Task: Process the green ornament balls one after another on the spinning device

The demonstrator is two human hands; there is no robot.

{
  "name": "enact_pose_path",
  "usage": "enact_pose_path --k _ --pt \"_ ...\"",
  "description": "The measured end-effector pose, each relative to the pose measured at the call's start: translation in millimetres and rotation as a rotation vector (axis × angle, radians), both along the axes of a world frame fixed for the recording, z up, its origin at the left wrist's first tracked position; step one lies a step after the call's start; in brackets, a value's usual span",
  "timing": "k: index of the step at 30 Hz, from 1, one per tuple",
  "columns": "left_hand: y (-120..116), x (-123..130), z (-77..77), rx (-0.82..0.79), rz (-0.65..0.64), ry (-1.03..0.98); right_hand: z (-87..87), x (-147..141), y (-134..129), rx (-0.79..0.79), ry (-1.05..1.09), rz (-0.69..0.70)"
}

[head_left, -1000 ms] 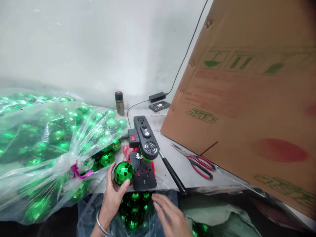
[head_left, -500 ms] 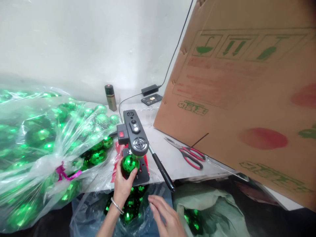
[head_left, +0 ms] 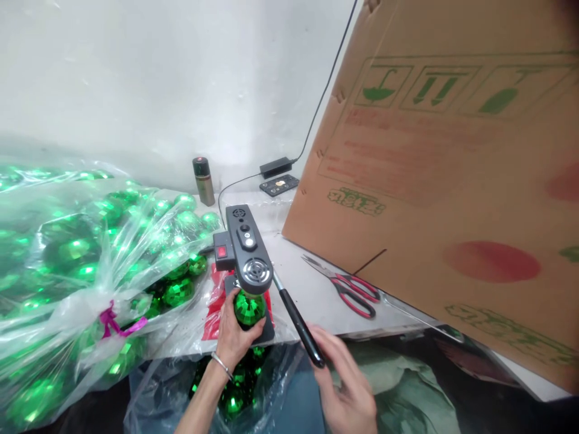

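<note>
A shiny green faceted bauble [head_left: 249, 308] is in my left hand [head_left: 235, 331], thumb on its right side and fingers on its left. The bauble sits directly under the round head of a small black press machine [head_left: 248, 250]. My right hand [head_left: 344, 377] is around the lower end of the machine's black lever handle [head_left: 301, 322], thumb on the near side and fingers on the far side. Red plastic [head_left: 215, 310] lies beneath the machine's base.
Clear bags of green baubles [head_left: 108, 241], one tied with purple ribbon [head_left: 118, 322], fill the left. Scissors [head_left: 346, 289] lie right of the lever. A large carton [head_left: 407, 211] leans at the right. Behind stand a small bottle [head_left: 203, 181], a phone [head_left: 279, 185] and a power adapter [head_left: 275, 167].
My right hand has moved up and right to the lever handle. My left hand has shifted slightly right and down with the bauble, still under the press head.
</note>
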State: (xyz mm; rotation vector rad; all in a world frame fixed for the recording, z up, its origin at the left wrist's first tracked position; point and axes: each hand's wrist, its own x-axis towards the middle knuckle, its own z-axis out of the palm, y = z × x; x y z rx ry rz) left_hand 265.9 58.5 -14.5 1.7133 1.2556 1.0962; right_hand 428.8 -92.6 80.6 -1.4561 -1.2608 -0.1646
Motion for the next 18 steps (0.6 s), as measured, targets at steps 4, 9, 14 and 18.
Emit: enact_pose_path --k 4,9,14,18 --pt "3 0 -4.7 -0.036 -0.028 -0.051 42.0 9 29 0.116 -0.129 0.133" --pt "1 2 -7.7 -0.049 -0.037 -0.070 80.4 2 65 0.190 -0.195 0.310" --pt "-1 4 -11.9 -0.052 -0.027 -0.065 81.9 -15 82 0.274 -0.107 0.334" --pt "-4 5 -17.4 -0.027 -0.020 -0.044 64.8 -23 84 0.303 -0.039 0.272"
